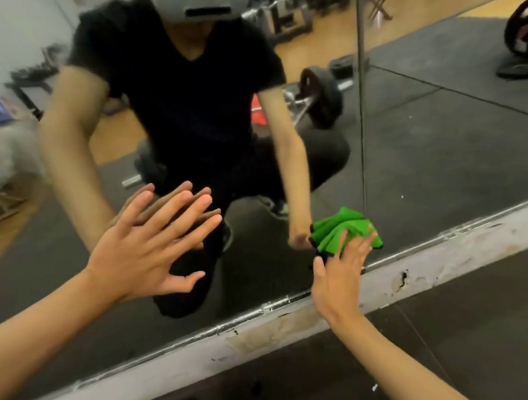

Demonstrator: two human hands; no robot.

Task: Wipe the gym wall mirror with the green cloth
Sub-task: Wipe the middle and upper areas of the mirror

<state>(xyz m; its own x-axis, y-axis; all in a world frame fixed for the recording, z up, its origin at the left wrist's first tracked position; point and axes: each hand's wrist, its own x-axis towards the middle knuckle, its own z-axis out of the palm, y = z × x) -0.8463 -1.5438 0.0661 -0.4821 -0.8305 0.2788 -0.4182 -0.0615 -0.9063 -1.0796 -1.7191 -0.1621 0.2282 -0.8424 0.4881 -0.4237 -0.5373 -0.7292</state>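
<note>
From the head camera, the gym wall mirror (441, 156) fills most of the view, and a vertical seam (361, 130) splits it into two panes. The green cloth (336, 230) sits bunched against the glass just left of that seam, near its lower end. Its folds fan out and a dark edge shows along the hem.

The right hand (340, 275) presses the cloth to the glass with straight fingers laid over it and the thumb held out to the side. It pushes rather than grips.

Well left of the seam, the left hand (141, 249) is spread wide with its fingers straight and apart. Its fingertips (208, 200) meet their own reflection on the pane.

Below the seam's foot runs a scuffed white ledge (417, 272), with dark floor matting (484, 325) in front of it. A reflected barbell (321, 97) lies just left of the seam, and a weight plate (522, 25) stands well to its right.
</note>
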